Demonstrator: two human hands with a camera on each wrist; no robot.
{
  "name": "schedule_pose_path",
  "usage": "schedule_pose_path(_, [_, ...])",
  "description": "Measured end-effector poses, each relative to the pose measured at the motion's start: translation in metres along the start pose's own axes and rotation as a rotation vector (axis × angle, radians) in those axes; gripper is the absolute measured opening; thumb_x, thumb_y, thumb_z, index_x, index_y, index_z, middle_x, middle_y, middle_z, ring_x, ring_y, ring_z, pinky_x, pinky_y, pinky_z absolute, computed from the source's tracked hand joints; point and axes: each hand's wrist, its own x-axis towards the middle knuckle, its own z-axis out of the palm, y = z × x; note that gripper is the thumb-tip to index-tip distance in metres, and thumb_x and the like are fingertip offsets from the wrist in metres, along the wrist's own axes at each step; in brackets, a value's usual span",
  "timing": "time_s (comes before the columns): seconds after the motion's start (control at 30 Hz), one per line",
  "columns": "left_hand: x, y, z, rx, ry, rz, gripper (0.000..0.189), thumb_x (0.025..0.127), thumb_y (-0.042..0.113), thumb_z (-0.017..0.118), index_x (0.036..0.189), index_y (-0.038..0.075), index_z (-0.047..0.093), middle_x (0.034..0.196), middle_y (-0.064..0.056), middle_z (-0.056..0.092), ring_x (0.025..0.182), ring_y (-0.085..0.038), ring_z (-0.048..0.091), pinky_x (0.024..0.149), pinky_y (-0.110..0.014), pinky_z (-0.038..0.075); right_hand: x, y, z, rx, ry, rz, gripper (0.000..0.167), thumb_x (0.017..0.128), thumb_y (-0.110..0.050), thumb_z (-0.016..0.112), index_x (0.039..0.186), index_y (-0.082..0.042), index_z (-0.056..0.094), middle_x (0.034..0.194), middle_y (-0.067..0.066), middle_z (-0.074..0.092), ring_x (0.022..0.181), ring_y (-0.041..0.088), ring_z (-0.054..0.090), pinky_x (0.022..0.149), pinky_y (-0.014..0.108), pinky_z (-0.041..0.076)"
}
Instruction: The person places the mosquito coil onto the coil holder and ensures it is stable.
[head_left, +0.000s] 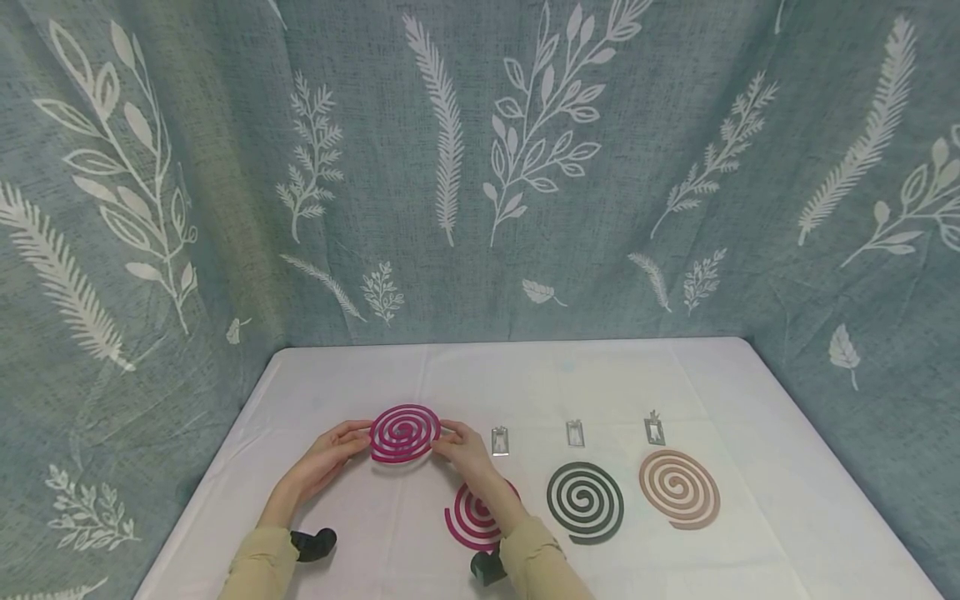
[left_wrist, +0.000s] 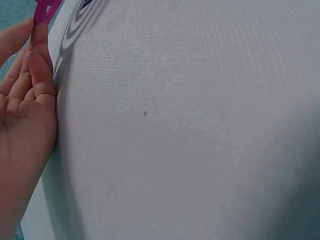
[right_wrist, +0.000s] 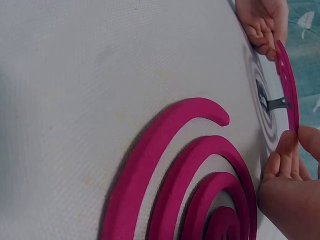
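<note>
A magenta mosquito coil [head_left: 405, 431] is held level just above the white table. My left hand [head_left: 327, 461] pinches its left edge between thumb and fingers. At the opposite edge my right hand [head_left: 467, 454] pinches it too. Under this coil, in the right wrist view, a small metal coil stand [right_wrist: 276, 103] rises from the table, its upright reaching the coil's middle; whether it passes into the coil I cannot tell. Another magenta coil [right_wrist: 120, 212] lies flat below the right wrist, partly hidden by the forearm in the head view.
To the right lie a dark green coil [head_left: 586, 502] and a tan coil [head_left: 679, 489]. Behind them is a row of flat metal stands: a left one [head_left: 500, 441], a middle one [head_left: 575, 433] and a right one [head_left: 655, 431] with a raised prong. A patterned curtain [head_left: 480, 283] surrounds the table.
</note>
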Motion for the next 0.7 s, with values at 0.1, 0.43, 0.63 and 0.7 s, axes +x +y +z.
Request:
schedule_pose_path(0.1, [-0.0003, 0.0003, 0.0001, -0.008, -0.006, 0.009, 0.058, 0.095, 0.026, 0.057, 0.140, -0.002, 0.034, 0.106, 0.012, 0.060, 0.102, 0.007, 0.051, 0.087, -0.005, 0.040, -0.0011, 0.0001, 0.0000, -0.005, 0.003, -0.016, 0.049, 0.084, -0.009, 0.065, 0.130, 0.001, 0.051, 0.081, -0.001, 0.064, 0.074, 0.006, 0.057, 0.078, 0.024, 0.049])
schedule_pose_path(0.43, [0.0004, 0.0024, -0.0024, 0.054, -0.035, 0.025, 0.055, 0.096, 0.024, 0.055, 0.141, 0.000, 0.034, 0.110, 0.002, 0.060, 0.104, 0.000, 0.051, 0.091, -0.014, 0.039, -0.0030, 0.0001, -0.0012, -0.029, -0.029, -0.033, 0.051, 0.086, -0.010, 0.064, 0.133, 0.001, 0.048, 0.085, 0.003, 0.065, 0.077, 0.008, 0.058, 0.079, 0.024, 0.048])
schedule_pose_path(0.63, [0.0000, 0.0027, -0.0031, 0.063, -0.031, 0.028, 0.056, 0.096, 0.024, 0.055, 0.142, 0.001, 0.033, 0.108, 0.002, 0.058, 0.103, 0.000, 0.051, 0.090, -0.015, 0.039, -0.0013, 0.0009, 0.0000, -0.043, -0.013, -0.030, 0.050, 0.085, -0.009, 0.064, 0.132, 0.000, 0.049, 0.082, 0.000, 0.064, 0.075, 0.007, 0.057, 0.076, 0.021, 0.047])
schedule_pose_path(0.7, [-0.0002, 0.0033, -0.0031, 0.066, -0.033, 0.025, 0.056, 0.096, 0.024, 0.054, 0.142, 0.001, 0.032, 0.108, 0.003, 0.058, 0.103, 0.000, 0.051, 0.090, -0.015, 0.039, -0.0015, 0.0011, 0.0002, -0.051, -0.008, -0.039, 0.050, 0.085, -0.009, 0.064, 0.132, 0.000, 0.049, 0.082, 0.002, 0.065, 0.075, 0.007, 0.057, 0.076, 0.022, 0.048])
